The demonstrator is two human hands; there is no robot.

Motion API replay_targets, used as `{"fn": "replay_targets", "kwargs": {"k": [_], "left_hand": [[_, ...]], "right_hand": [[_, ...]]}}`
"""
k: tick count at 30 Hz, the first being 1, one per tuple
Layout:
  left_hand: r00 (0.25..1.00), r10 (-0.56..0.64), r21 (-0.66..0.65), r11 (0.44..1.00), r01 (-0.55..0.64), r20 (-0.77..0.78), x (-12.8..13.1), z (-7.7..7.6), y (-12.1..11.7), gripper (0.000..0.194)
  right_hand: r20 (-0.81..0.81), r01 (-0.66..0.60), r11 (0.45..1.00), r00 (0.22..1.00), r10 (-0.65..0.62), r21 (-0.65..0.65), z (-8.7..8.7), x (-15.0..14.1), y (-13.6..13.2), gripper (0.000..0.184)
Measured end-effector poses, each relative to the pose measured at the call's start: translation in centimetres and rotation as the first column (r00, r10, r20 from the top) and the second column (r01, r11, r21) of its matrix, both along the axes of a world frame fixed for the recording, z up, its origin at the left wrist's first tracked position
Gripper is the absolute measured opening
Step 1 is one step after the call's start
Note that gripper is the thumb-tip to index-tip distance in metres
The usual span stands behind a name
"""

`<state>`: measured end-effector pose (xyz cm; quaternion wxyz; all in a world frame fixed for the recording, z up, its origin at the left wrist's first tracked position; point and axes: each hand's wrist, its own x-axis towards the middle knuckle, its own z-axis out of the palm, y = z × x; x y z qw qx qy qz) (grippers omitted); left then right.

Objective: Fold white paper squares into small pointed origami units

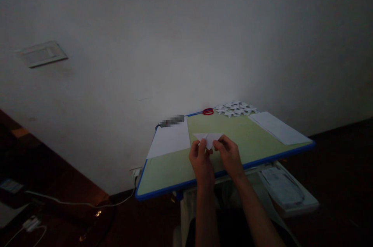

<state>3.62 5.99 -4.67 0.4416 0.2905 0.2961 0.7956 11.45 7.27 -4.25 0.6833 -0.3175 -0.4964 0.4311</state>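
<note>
A small folded piece of white paper (209, 137), with pointed tips to left and right, is held up above the near part of the table. My left hand (201, 157) pinches its left and lower part, with the thumb on the near face. On the right side, my right hand (229, 153) grips the paper between thumb and fingers. The fingers behind the paper are partly hidden. Past my hands, several folded white paper pieces (237, 108) lie in a group at the table's far right.
The green table (169, 173) has a blue edge and stands against a wall. On it are a white sheet (170, 140) at left, a blurred-out dark object (172, 121), red-handled scissors (208, 111) at the back and a paper stack (281, 127) at right. An open drawer (288, 190) juts out below.
</note>
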Motion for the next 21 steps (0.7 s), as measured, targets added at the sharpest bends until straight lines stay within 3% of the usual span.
{"fn": "replay_targets", "kwargs": {"k": [14, 21], "left_hand": [[1.0, 0.013, -0.003, 1.0, -0.013, -0.027, -0.23, -0.38, 0.21, 0.025], [0.992, 0.045, 0.047, 0.998, -0.04, -0.114, -0.37, -0.36, -0.03, 0.025]], "right_hand": [[-0.015, -0.033, 0.999, 0.999, 0.033, -0.031, 0.09, -0.04, -0.16, 0.026], [-0.074, -0.069, 0.997, 0.995, 0.065, -0.046, -0.1, -0.18, -0.11, 0.026]]}}
